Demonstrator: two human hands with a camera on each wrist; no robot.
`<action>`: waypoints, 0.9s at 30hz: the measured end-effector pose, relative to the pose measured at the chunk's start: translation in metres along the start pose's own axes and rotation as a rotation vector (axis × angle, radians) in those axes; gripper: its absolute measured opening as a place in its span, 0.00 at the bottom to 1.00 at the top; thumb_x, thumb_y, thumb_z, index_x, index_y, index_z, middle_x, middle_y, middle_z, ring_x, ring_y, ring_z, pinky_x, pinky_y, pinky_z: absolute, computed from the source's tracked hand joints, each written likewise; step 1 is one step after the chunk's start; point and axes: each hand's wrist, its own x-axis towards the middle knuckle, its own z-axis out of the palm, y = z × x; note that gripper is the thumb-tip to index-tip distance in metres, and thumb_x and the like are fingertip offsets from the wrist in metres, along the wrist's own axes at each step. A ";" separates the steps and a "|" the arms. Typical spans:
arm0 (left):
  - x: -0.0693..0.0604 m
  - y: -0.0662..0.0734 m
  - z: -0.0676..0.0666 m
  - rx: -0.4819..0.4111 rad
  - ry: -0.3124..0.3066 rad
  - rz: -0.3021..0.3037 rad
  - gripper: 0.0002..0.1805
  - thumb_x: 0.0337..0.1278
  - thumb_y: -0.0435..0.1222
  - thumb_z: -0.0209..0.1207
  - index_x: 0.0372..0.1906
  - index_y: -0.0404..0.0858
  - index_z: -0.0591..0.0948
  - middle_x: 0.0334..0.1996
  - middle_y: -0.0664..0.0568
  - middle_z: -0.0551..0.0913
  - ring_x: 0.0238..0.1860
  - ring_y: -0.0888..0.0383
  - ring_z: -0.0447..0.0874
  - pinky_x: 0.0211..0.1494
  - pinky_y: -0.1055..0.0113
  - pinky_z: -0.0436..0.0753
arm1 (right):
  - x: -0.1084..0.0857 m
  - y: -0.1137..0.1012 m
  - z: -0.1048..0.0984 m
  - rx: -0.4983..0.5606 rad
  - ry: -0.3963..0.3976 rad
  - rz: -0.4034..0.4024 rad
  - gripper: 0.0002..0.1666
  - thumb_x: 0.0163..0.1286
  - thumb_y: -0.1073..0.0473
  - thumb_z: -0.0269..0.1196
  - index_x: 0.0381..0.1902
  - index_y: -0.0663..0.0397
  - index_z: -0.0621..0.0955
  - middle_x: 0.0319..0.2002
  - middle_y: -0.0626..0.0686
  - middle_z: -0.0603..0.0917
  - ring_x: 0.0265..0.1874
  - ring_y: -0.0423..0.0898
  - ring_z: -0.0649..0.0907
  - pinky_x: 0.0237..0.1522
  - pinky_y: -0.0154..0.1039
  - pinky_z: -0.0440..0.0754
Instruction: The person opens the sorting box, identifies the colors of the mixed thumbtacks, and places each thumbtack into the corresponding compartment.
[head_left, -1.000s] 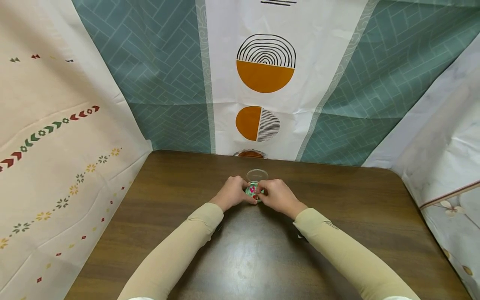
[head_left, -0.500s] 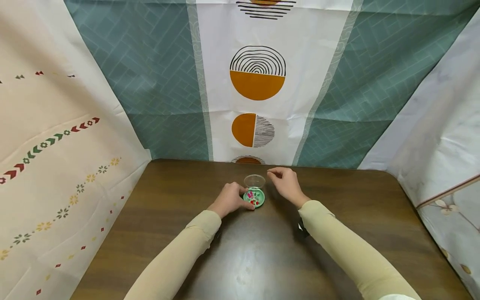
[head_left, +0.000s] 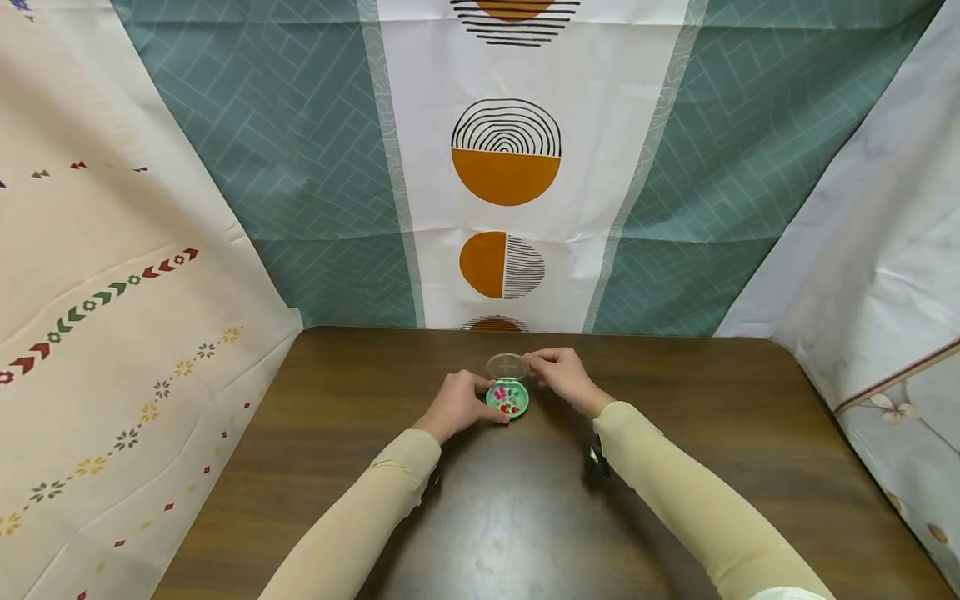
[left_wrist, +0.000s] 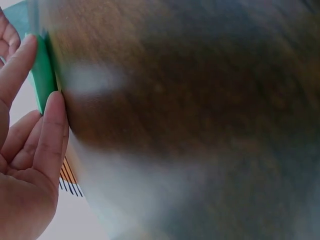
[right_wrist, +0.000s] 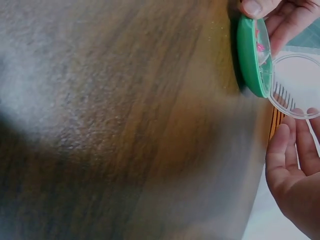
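A small round green case (head_left: 507, 400) lies on the table with its clear hinged lid (head_left: 507, 366) raised at the back. Small pink, red and green pieces show inside; their kind is too small to tell. My left hand (head_left: 457, 403) holds the case at its left side, thumb at the front and fingers at the back. In the left wrist view the green case (left_wrist: 44, 75) sits between thumb and fingers. My right hand (head_left: 562, 375) is at the lid's right edge. The right wrist view has its fingertips touching the rim of the clear lid (right_wrist: 295, 114), thumb apart.
The brown wooden table (head_left: 480, 517) reaches back to a patterned curtain (head_left: 506, 175). Another cloth (head_left: 150, 400) hangs along the left side and a pale one (head_left: 862, 308) along the right.
My right hand has gone from over the case out to the right, then back in to the lid's edge. My left hand keeps its hold. The head view has tilted slightly upward.
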 end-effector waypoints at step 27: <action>-0.007 0.003 -0.004 -0.061 0.002 -0.064 0.39 0.21 0.55 0.77 0.50 0.43 0.84 0.45 0.54 0.86 0.52 0.56 0.79 0.54 0.61 0.78 | -0.021 0.017 0.008 -0.196 0.024 -0.173 0.11 0.61 0.52 0.66 0.37 0.51 0.87 0.36 0.50 0.88 0.32 0.45 0.83 0.32 0.33 0.79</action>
